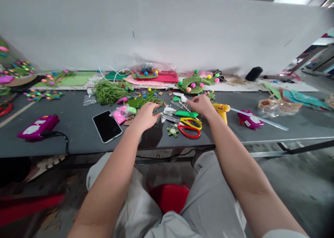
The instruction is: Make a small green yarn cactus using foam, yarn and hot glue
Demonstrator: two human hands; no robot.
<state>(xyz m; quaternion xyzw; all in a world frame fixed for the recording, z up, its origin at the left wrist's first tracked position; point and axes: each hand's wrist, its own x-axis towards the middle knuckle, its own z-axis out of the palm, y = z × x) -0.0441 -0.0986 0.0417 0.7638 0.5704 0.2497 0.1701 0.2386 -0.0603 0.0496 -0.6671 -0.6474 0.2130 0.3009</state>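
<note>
My left hand (146,117) hovers at the scissors' tips, thumb and index finger apart and nothing visible between them. Across from it, my right hand (202,105) has its fingers drawn together by a white-handled tool (180,97) and a patterned stick (184,106); what they hold, if anything, is hidden. Between the hands lie scissors with yellow handles (191,123), a green-handled tool (186,114) and a second pair with red handles (190,131). A small green felt star (172,131) rests in front of them.
A phone (107,126) and green yarn (109,92) are on the left. A yellow glue gun (221,110) with a clear stick stands right of my hand. Purple boxes (39,127) sit on both sides. Pom-pom-covered green felt (193,85) lies behind, before a white panel (156,29).
</note>
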